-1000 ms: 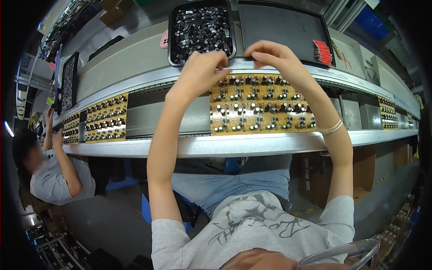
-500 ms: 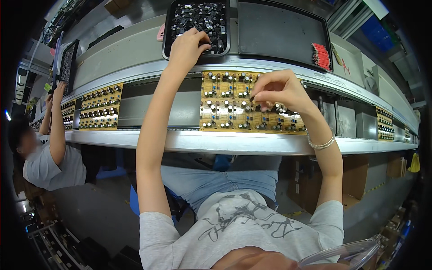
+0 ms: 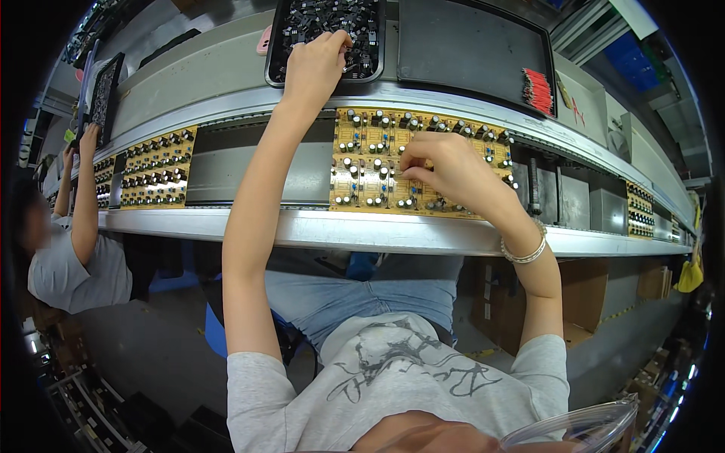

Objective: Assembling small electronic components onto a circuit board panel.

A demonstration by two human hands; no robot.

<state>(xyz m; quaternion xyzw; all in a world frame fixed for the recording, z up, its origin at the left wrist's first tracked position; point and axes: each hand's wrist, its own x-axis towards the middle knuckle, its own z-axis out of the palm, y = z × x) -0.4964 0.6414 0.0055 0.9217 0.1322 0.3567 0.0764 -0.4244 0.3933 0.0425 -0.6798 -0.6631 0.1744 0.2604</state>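
Observation:
My left hand [image 3: 317,66] reaches over the black tray of small black components [image 3: 302,19], its fingers curled down among the parts at the right side. Whatever lies between those fingertips is hidden. Over the yellow circuit board panel [image 3: 355,136], my right hand [image 3: 449,167] has thumb and forefinger pinched together close to the board's surface, near its middle. Any part in that pinch is too small or covered to make out. Rows of upright capacitors [image 3: 384,172] stand on the panel, and my right hand covers some of them.
Metal rails [image 3: 317,226] carry the panel. Another yellow board [image 3: 158,170] lies left, a further one [image 3: 640,208] right. Behind is a black tray [image 3: 468,53] with red parts [image 3: 538,92] in its corner. A co-worker [image 3: 75,257] works at the far left.
My right hand has shifted left over the panel; the small black part seen at its fingertips is now out of sight. My left hand stays at the tray, its fingers slightly farther in.

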